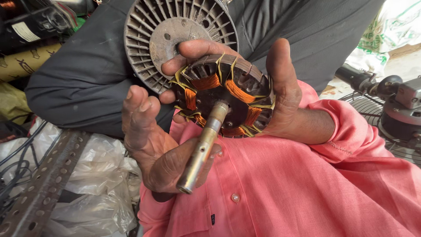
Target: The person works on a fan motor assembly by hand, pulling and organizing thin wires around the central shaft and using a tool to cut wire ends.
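My right hand (285, 87) grips a motor stator (226, 94) wound with copper coils and yellow ties, thumb on its right rim and fingers curled over its top left. A steel shaft (204, 147) sticks out of the stator's middle toward me. My left hand (144, 131) is below and to the left, palm up with fingers apart; the shaft passes over the heel of that hand. Behind the stator, a round ribbed grey metal rotor housing (162, 30) lies against dark trousers (83, 74).
A perforated metal angle bar (41, 184) and crumpled clear plastic bags (96, 175) lie at lower left with black cables. At right stand a grey fan motor (401, 109) and a wire fan guard (364, 105). My pink shirt (307, 188) fills the lower right.
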